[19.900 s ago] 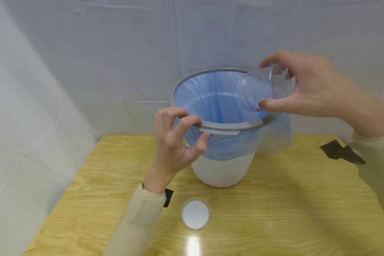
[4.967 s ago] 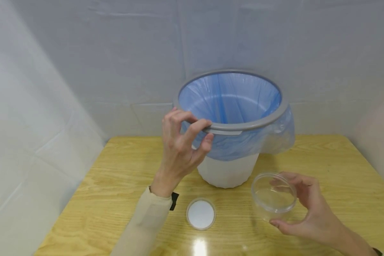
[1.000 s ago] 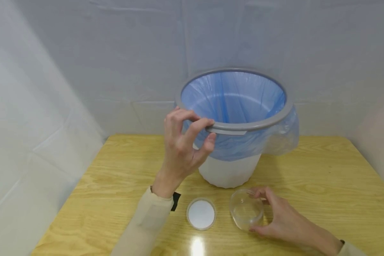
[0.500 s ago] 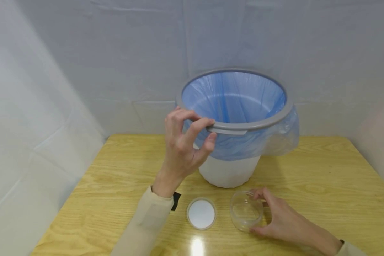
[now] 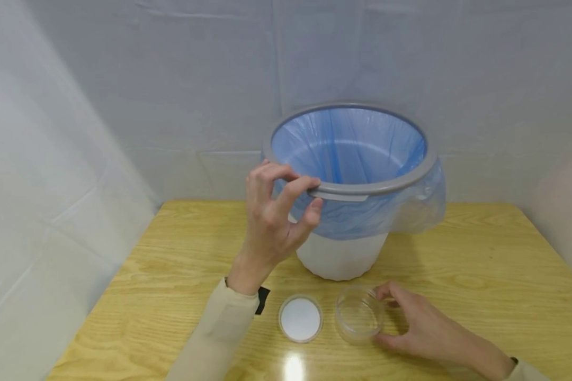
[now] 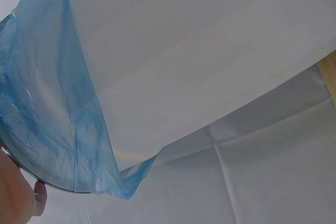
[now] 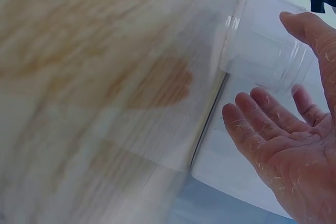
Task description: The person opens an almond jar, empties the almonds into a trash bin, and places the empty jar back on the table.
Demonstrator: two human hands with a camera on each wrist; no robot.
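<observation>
Since the earlier frames the clear jar (image 5: 359,316) has come down from over the bin (image 5: 348,153) to the table (image 5: 481,275) and slid left, now standing just beside the white lid (image 5: 300,319). The right hand (image 5: 417,325) has loosened: fingers relaxed around the jar at its 3 o'clock side, barely touching, no firm clasp. The left hand (image 5: 273,211) still pinches the bin rim at 8 o'clock. The jar appears empty and set down; the lid remains off. Open table lies at 3 and 9 o'clock; the near edge is close.
</observation>
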